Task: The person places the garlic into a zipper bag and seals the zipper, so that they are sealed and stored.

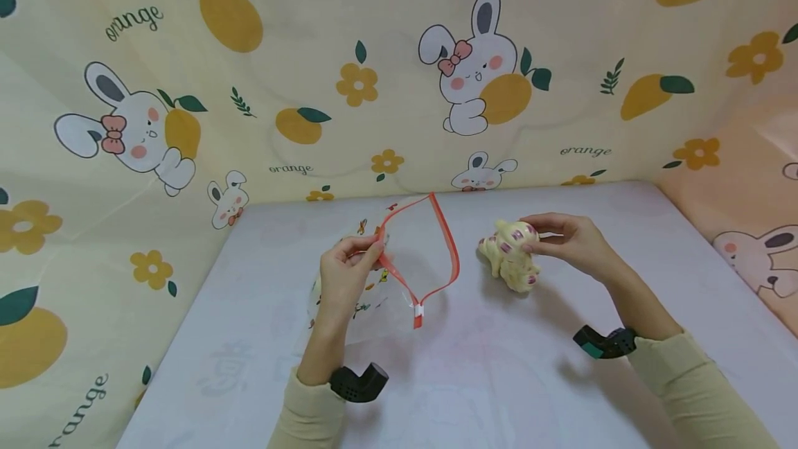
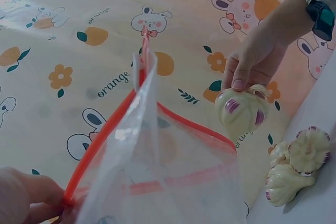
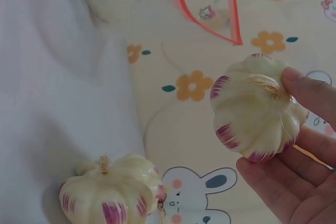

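My left hand [image 1: 346, 272] pinches the red zip edge of a clear plastic zip bag [image 1: 389, 310], whose mouth gapes toward the right. Cartoon prints and a white slider show on the bag. With thumb and fingers my right hand [image 1: 576, 244] grips a garlic bulb [image 3: 257, 108], cream with purple streaks and a dry stem tuft. That bulb is held up over several more garlic bulbs [image 2: 299, 163] lying together on the table. In the right wrist view, these lower bulbs [image 3: 113, 190] sit at the bottom left, below the held one.
A pale cloth covers the table [image 1: 499, 380]. Behind it rises a cream sheet [image 1: 386, 75] printed with rabbits, oranges and flowers, which also runs along the sides. A black wrist camera [image 1: 358, 383] sits on the left forearm, another camera [image 1: 605, 343] on the right.
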Available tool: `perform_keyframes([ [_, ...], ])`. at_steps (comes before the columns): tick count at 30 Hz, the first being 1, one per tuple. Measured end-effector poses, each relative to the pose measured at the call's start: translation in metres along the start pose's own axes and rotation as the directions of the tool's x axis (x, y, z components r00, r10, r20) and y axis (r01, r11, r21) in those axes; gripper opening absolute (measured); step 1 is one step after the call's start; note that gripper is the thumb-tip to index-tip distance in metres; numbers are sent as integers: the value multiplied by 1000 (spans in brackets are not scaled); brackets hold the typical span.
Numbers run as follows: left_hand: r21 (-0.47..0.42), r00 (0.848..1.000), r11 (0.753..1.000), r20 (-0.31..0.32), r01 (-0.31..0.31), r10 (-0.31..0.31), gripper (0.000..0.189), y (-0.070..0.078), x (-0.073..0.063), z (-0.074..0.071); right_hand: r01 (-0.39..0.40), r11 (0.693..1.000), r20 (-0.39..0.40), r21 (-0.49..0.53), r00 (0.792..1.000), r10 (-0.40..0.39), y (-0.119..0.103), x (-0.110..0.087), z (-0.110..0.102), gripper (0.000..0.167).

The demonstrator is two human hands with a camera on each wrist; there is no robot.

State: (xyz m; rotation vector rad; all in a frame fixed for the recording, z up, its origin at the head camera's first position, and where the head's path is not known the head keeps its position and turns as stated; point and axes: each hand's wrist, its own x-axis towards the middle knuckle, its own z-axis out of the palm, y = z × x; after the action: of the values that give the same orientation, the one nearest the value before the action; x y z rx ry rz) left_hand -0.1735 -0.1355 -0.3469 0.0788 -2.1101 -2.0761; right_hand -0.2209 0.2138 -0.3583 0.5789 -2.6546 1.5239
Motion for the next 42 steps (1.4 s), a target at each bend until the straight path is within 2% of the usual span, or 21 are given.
perform_keyframes([
  [4,5,1000,1000,-2,-6,6,19,0,0,1,-13,1000,1,-4,1000,13,-3,0,0,43],
  [21,23,1000,1000,1,-1,1,20,0,0,0,21,998,17,54,1000,-22,-9,2,6,43],
  [32,28,1000,1000,5,-8,8,20,-1,0,-1,35,999,14,27,999,-36,-10,4,9,43],
  [42,-4,1000,1000,13,-14,14,19,-1,0,-1,69,997,16,41,997,-70,-14,3,11,41],
])
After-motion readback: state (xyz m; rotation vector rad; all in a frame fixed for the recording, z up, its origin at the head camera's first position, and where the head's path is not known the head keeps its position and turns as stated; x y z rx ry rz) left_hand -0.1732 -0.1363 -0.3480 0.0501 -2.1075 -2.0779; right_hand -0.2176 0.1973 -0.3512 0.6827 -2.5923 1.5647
